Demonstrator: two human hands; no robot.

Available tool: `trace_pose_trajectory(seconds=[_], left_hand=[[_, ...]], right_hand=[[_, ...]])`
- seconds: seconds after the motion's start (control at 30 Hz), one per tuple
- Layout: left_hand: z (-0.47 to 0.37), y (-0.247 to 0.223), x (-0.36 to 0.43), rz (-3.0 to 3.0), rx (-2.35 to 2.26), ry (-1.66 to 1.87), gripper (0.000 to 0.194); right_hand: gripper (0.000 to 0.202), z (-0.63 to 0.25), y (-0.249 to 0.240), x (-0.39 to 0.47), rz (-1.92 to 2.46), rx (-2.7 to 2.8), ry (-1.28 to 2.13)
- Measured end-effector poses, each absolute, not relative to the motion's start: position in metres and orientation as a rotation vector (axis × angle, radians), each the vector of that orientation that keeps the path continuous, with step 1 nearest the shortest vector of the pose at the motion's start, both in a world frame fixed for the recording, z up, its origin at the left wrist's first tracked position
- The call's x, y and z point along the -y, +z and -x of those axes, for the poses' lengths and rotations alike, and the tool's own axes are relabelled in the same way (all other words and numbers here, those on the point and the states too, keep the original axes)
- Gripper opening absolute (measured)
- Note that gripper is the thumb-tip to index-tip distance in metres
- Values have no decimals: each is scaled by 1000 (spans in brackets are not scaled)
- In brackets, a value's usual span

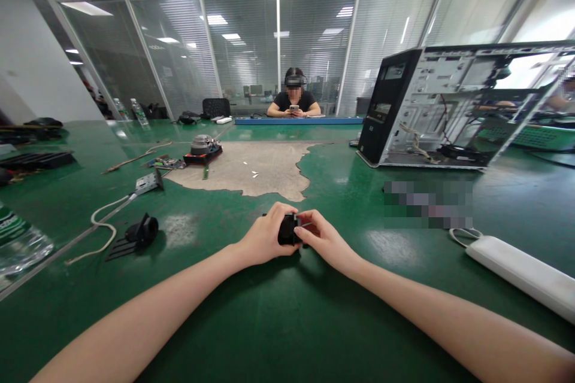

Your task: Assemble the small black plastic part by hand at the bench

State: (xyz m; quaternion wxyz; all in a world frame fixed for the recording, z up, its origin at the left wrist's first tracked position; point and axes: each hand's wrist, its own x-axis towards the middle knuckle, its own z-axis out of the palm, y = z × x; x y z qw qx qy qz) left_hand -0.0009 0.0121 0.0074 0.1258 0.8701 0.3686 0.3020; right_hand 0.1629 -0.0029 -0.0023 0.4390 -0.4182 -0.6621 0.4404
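A small black blocky part [287, 230], its exact kind unclear, is held between both hands just above the green table [251, 317]. My left hand [269, 230] wraps round its left side, fingers over the top and thumb below. From the right, my right hand [324, 234] pinches its edge between thumb and fingers. The fingers cover much of the part. To the left lies a black plastic piece [142, 230] with a round opening and slats. A metal bracket-like part [148, 182] sits behind it, beside a pale cable [104, 221].
An open computer case [389, 111] stands at right, near a white power strip [521, 266]. A heatsink with fan [204, 148] and circuit boards [168, 163] lie further back. A water bottle [20, 239] is at left. Across the table sits a person [294, 99] with a phone.
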Motion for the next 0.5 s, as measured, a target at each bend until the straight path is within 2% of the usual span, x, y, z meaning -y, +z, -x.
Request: trace_pose_trajectory(seconds=[0.27,0.5], left_hand=[[1,8,-12,-2560,-1073,872,55],[1,7,-12,-2565,-1063,881,56]], right_hand=[[14,-165,-1,7,953,1728,896],[18,-163,-2,4,1004,1666,1016]])
